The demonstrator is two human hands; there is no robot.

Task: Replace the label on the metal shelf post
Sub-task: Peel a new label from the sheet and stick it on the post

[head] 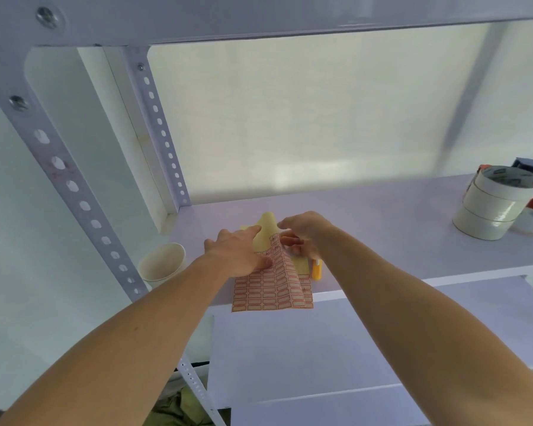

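Label sheet: a sheet of red-bordered labels (271,290) lies at the front edge of the shelf (382,222), just below the middle of the frame. Its far end curls up and shows a pale yellow back.
Left hand: the left hand (240,253) lies flat on the sheet with its fingers spread straight, pressing it down.
Right hand: the right hand (305,238) has its fingers curled in at the raised edge of the sheet and pinches it there. I cannot tell if it has one label or the whole edge.
Metal shelf post: the metal shelf post (74,192) runs down the left of the frame, well apart from both hands. There are faint red marks around its holes, about halfway up.
Marker: a short yellow-orange marker (316,269) lies just beside the sheet, under the right wrist.
Cup: a paper cup (162,265) stands upright at the left end of the shelf, close to the post.
Tape: a stack of white tape rolls (496,204) stands at the right of the frame, with more rolls behind it.
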